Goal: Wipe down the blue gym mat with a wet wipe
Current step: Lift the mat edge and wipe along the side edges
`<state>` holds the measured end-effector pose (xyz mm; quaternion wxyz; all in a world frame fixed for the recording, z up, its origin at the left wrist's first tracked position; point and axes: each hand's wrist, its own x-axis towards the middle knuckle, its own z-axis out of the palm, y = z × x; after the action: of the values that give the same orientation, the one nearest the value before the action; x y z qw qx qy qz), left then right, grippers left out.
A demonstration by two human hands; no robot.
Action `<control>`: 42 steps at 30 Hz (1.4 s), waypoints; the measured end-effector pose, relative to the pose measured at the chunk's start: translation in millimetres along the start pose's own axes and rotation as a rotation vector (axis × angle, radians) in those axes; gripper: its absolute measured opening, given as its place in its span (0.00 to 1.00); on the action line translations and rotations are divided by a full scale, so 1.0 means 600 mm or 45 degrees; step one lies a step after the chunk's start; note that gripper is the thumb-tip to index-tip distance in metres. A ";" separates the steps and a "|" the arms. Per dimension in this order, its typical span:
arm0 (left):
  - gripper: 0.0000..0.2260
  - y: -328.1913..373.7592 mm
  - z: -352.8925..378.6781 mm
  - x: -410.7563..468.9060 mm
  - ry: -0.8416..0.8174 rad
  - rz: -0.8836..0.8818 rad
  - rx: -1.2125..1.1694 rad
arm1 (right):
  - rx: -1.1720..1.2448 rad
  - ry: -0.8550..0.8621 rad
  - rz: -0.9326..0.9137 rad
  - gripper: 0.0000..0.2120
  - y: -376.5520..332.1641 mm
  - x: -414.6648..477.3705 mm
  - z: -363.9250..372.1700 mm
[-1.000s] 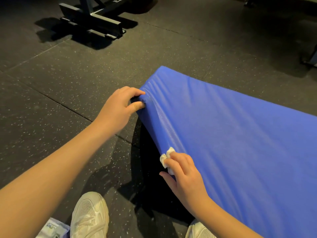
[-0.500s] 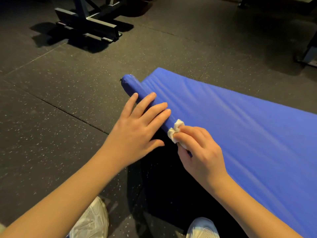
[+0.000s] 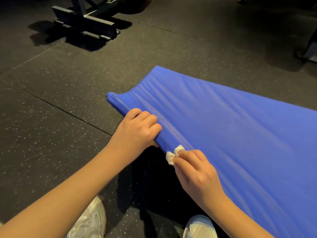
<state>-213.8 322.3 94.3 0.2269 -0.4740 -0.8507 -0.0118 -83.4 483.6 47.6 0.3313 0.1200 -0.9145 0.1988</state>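
A: Hidden or cut off?
B: The blue gym mat point(image 3: 231, 134) runs out of view at the right and bottom. It's black shadow under its raised edge, so I can't read anything there. The left thumb is mostly tucked under that edge. The metal frame point(image 3: 91, 21) is cropped at the top. Both white shoes point(image 3: 89, 222) are cut by the bottom edge.
A: How does the mat look?
B: Bright blue with soft lengthwise ripples. It lies on the dark speckled floor point(image 3: 60, 117). The near long edge is lifted and curled up, and the end corner juts left.
A: Hands?
B: The left hand point(image 3: 135, 133) grips the lifted edge, fingers curled over the top. The right hand point(image 3: 197, 172) pinches a bunched white wet wipe point(image 3: 174, 154) at its fingertips. The wipe touches the mat's edge just beside the left hand. Only two small puffs of it show.
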 end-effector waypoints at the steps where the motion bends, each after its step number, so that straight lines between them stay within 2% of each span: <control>1: 0.08 0.000 -0.001 0.001 0.002 -0.021 -0.031 | 0.006 0.005 0.027 0.04 -0.005 0.010 0.001; 2: 0.08 0.000 -0.004 0.002 -0.005 -0.040 -0.058 | 0.019 0.009 0.048 0.01 -0.010 0.022 0.004; 4: 0.09 -0.002 -0.009 0.006 -0.021 -0.061 -0.077 | 0.044 0.032 0.051 0.07 -0.018 0.052 0.014; 7: 0.10 -0.005 -0.015 0.013 -0.055 -0.063 -0.080 | 0.048 0.039 0.032 0.06 -0.015 0.074 0.016; 11: 0.13 -0.003 -0.021 0.014 -0.134 -0.048 -0.106 | 0.013 -0.011 0.017 0.03 0.003 0.022 -0.009; 15: 0.14 0.001 -0.015 0.007 -0.195 -0.088 -0.142 | -0.019 -0.048 0.004 0.08 0.005 -0.012 -0.015; 17: 0.13 0.002 -0.014 0.003 -0.204 -0.116 -0.167 | -0.066 -0.082 -0.007 0.04 -0.005 0.006 -0.004; 19: 0.13 0.001 -0.015 0.001 -0.189 -0.136 -0.173 | -0.153 -0.072 -0.046 0.08 -0.014 0.035 0.012; 21: 0.11 -0.002 -0.018 0.004 -0.172 -0.145 -0.169 | -0.189 -0.030 -0.099 0.09 -0.013 0.051 0.019; 24: 0.11 -0.004 -0.023 0.008 -0.192 -0.114 -0.162 | -0.130 -0.029 -0.078 0.07 0.010 0.023 0.000; 30: 0.13 0.000 -0.028 0.010 -0.216 -0.164 -0.218 | -0.020 -0.142 0.174 0.07 0.065 -0.073 -0.058; 33: 0.13 0.001 -0.028 0.018 -0.168 -0.156 -0.206 | 0.083 -0.051 0.184 0.08 0.042 -0.041 -0.051; 36: 0.14 -0.003 -0.030 0.020 -0.168 -0.171 -0.221 | 0.179 0.006 0.148 0.04 0.019 0.010 -0.030; 39: 0.14 0.001 -0.031 0.016 -0.188 -0.170 -0.215 | 0.215 -0.090 0.026 0.04 0.028 0.016 -0.031; 42: 0.14 0.004 -0.026 0.015 -0.188 -0.172 -0.215 | 0.249 -0.202 0.038 0.08 0.057 -0.035 -0.050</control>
<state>-210.1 327.3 111.7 0.1217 -0.4328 -0.8910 -0.0639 -63.1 529.1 45.3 0.2416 0.1534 -0.9158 0.2817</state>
